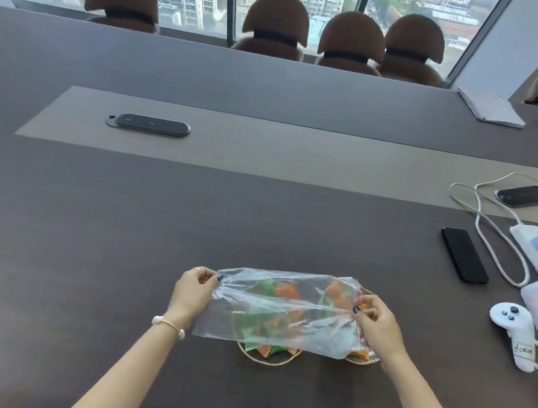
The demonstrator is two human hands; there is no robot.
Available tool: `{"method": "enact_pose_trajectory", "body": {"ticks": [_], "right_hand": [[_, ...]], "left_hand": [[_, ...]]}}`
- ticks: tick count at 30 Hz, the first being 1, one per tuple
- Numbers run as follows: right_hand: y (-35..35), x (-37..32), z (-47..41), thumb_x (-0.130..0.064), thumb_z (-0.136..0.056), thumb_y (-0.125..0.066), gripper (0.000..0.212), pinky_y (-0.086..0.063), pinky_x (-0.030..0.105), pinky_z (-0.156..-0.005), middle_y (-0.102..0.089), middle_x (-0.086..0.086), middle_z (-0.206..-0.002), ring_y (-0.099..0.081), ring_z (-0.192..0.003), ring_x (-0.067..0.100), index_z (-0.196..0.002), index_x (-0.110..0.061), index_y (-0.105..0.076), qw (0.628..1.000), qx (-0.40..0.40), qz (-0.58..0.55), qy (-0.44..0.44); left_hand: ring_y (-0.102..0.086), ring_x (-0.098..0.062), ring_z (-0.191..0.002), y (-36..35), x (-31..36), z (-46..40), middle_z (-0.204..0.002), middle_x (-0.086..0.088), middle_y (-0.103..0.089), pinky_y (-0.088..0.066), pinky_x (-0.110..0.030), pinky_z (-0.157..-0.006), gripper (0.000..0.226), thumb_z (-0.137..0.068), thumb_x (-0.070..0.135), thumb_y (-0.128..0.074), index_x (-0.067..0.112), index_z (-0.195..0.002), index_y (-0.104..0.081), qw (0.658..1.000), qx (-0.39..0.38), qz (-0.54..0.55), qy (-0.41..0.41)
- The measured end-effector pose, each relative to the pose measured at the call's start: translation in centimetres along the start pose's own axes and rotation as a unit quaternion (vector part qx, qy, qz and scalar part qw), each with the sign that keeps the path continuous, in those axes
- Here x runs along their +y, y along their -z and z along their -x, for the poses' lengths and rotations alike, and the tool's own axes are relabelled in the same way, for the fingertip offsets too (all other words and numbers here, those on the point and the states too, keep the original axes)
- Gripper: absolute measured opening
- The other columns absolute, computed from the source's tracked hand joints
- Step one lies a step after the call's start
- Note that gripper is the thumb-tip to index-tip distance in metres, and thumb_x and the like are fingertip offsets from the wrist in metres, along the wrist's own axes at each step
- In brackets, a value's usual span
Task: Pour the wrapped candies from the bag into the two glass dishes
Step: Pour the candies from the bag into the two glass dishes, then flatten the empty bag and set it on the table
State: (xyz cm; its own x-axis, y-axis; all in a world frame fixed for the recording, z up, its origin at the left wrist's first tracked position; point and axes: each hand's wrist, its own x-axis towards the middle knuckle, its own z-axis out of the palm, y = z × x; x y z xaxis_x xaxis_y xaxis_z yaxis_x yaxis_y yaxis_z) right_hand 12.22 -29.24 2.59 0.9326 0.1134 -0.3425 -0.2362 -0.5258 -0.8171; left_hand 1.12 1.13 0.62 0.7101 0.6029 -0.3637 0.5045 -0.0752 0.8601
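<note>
Above the two glass dishes (265,357), I stretch the clear bag (282,309) flat; my left hand (192,292) and right hand (378,320) each pinch an end, perhaps checking it's empty; candies (264,349) lie below.

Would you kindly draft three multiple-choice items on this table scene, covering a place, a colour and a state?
1. Where does the black phone lie?
A. right of the bag
B. left of the bag
C. in a dish

2. What colours are the wrapped candies?
A. blue and white
B. green and orange
C. all black

3. How is the clear plastic bag held?
A. by the left hand only
B. lying untouched
C. by both hands, the right hand too

Answers: 1 A, it lies toward the table's right edge. 2 B, both show through the plastic. 3 C, fingers pinch both ends.
</note>
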Motion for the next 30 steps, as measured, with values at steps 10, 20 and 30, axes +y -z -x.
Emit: {"method": "enact_pose_trajectory", "body": {"ticks": [10,20,30], "right_hand": [[-11.0,-8.1,0.5,0.000,-0.087,-0.050,0.013,-0.048,0.021,-0.050,-0.052,0.010,-0.063,-0.053,-0.047,0.011,-0.090,-0.011,-0.055,0.990,-0.063,-0.079,0.098],[-27.5,-10.7,0.3,-0.006,-0.088,-0.052,0.008,-0.048,0.022,-0.046,-0.060,0.013,-0.070,-0.061,-0.047,0.013,-0.086,-0.013,-0.054,0.978,-0.201,-0.003,0.056],[-32.3,-9.2,0.1,-0.016,-0.083,-0.061,0.005,-0.049,0.025,-0.047,-0.064,0.006,-0.072,-0.054,-0.039,0.007,-0.082,-0.014,-0.056,0.971,-0.202,0.116,0.053]], "left_hand": [[-0.044,-0.004,-0.044,12.1,-1.6,-0.6,-0.058,0.002,-0.049,-0.036,-0.014,-0.047,0.012,-0.090,0.027,-0.056,0.017,-0.089,-0.064,0.978,0.164,0.087,-0.099],[-0.053,-0.022,-0.065,23.7,-11.3,-2.7,-0.067,-0.002,-0.058,-0.041,-0.027,-0.060,0.012,-0.089,0.024,-0.058,0.015,-0.092,-0.064,0.958,0.285,0.019,0.004],[-0.058,-0.034,-0.080,24.9,-16.8,-4.5,-0.087,-0.019,-0.062,-0.043,-0.035,-0.071,0.014,-0.086,0.020,-0.058,0.010,-0.094,-0.063,0.953,0.276,-0.079,0.099]]}}
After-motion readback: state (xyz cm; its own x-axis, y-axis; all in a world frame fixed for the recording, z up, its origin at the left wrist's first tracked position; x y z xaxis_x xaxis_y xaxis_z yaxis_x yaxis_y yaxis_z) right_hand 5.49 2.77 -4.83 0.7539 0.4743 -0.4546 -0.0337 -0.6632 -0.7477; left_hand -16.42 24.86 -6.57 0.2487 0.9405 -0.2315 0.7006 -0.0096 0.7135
